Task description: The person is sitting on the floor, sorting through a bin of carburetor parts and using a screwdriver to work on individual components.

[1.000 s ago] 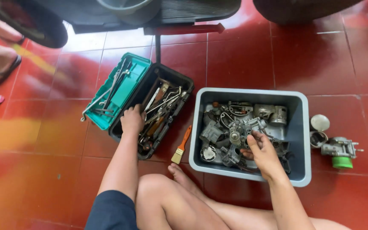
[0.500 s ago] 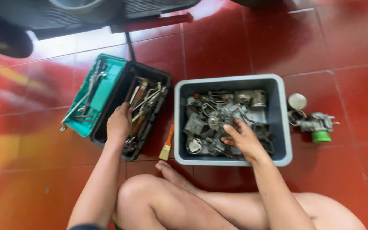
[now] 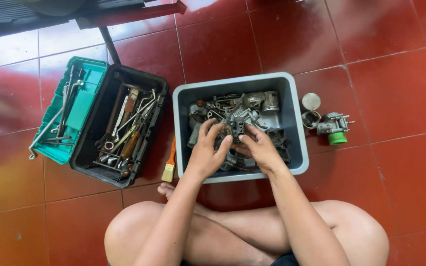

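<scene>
Overhead view of a person seated cross-legged on a glossy red tiled floor (image 3: 395, 59). Centre: a grey rectangular plastic tub (image 3: 294, 123) with rounded corners held a tangled heap of dull grey metal engine parts (image 3: 252, 106), among them cast housings, a short ribbed cylinder and bent wire pieces; individual parts were hard to tell apart. Both hands reached into the tub. The left hand (image 3: 208, 150) and right hand (image 3: 260, 150) met over one small dark metal part (image 3: 236, 130) near the middle of the heap, the fingertips of each curled partly closed around it; the part was largely hidden by the fingers, so its shape could not be made out.

Left: an open black plastic toolbox (image 3: 87, 152) contained long steel wrenches, screwdrivers with brown handles and other tools lying lengthwise. Its teal lid tray (image 3: 82, 106), hinged outward, carried several slender bent metal rods. Between toolbox and tub lay a small paintbrush with an orange handle and pale bristles (image 3: 169, 165), just beside a bare foot.

Right of the tub: a round pale lid (image 3: 311, 101), a small open metal cup (image 3: 312, 119), and a grey cast carburettor with a green cap (image 3: 335, 127), all standing on the floor. The upper edge cut off dark, unidentifiable objects.
</scene>
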